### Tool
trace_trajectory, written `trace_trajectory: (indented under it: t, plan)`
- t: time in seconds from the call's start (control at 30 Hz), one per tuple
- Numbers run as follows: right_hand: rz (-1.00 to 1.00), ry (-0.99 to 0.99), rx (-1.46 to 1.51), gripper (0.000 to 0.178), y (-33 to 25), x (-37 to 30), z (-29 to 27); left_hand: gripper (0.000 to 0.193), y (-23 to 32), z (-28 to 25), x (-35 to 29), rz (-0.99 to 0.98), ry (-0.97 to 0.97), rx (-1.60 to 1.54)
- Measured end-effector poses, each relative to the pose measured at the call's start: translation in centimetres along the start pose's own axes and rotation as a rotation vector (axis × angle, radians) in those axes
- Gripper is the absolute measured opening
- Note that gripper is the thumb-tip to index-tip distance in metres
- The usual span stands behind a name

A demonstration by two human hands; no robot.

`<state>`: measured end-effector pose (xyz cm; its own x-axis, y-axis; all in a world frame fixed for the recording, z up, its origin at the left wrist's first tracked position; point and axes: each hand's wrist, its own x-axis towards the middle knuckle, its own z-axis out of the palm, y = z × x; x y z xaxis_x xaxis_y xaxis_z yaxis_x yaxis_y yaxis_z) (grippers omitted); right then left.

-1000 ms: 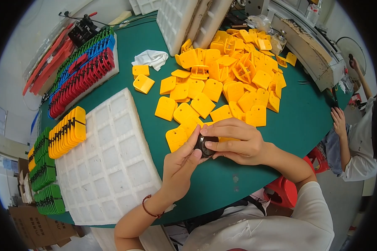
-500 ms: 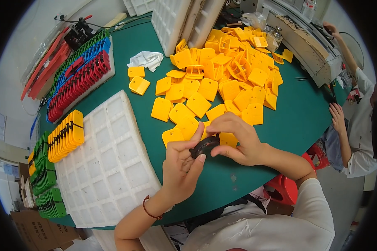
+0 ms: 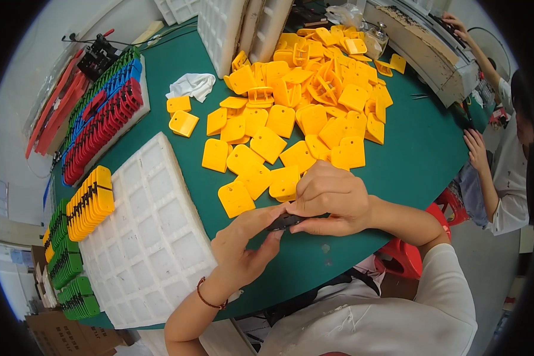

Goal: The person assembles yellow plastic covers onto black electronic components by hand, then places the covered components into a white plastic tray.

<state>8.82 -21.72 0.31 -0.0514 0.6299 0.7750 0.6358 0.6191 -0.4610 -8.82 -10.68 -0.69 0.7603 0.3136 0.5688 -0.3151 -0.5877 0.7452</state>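
Above the near edge of the table, a small black curved part [image 3: 285, 222] is pinched between both hands. My left hand [image 3: 243, 244] grips it at one end with thumb and fingers. Bent fingers and thumb of my right hand [image 3: 333, 199] close on its other end, covering much of it, so its exact kind is not clear. Just beyond the hands lie loose yellow plastic pieces [image 3: 235, 199], flat with rounded corners and a small hole, some doubled like clips. They spread back into a large heap [image 3: 332, 89].
A white gridded foam tray [image 3: 151, 237] lies at left, with rows of yellow clips [image 3: 91, 204] and green clips [image 3: 80, 298] along its edge. Behind stand red clips [image 3: 104, 130], a white cloth [image 3: 191, 86] and upright foam trays [image 3: 222, 35]. A co-worker [image 3: 507, 160] is at right.
My right hand has come in from beside the black part and closed on it. The part now lies flatter and lower between both hands. The whole view has shifted slightly.
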Motion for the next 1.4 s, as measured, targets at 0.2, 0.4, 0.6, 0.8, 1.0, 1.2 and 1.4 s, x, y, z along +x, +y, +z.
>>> trace_trajectory:
  t: [0.2,0.4,0.6,0.8,1.0,1.2,1.4]
  plan:
    - [-0.047,0.036,0.035,0.023,0.0,-0.2,0.2,0.041,0.1,0.0,0.2,0.063,-0.023,-0.002]
    - [-0.007,0.012,0.121,0.017,0.0,-0.5,0.3,0.033,0.6,-0.2,0.0,0.048,-0.077,0.038]
    - [0.011,0.007,0.172,0.017,0.1,-0.5,0.4,0.031,0.7,-0.2,0.2,0.071,-0.072,0.069]
    - [0.011,0.007,0.175,0.017,-0.1,-0.3,0.3,0.032,0.9,-0.3,0.1,0.07,-0.075,0.077]
    - [-0.025,0.013,0.162,0.021,0.3,-0.4,0.3,0.033,0.8,-0.1,0.1,0.063,-0.068,0.075]
    - [0.027,-0.009,0.125,0.022,0.5,-0.6,0.4,0.037,0.2,0.3,0.1,-0.022,-0.013,0.027]
    - [0.128,0.056,0.095,0.051,-0.2,-0.5,1.2,0.036,0.8,1.0,0.7,-0.289,0.088,-0.242]
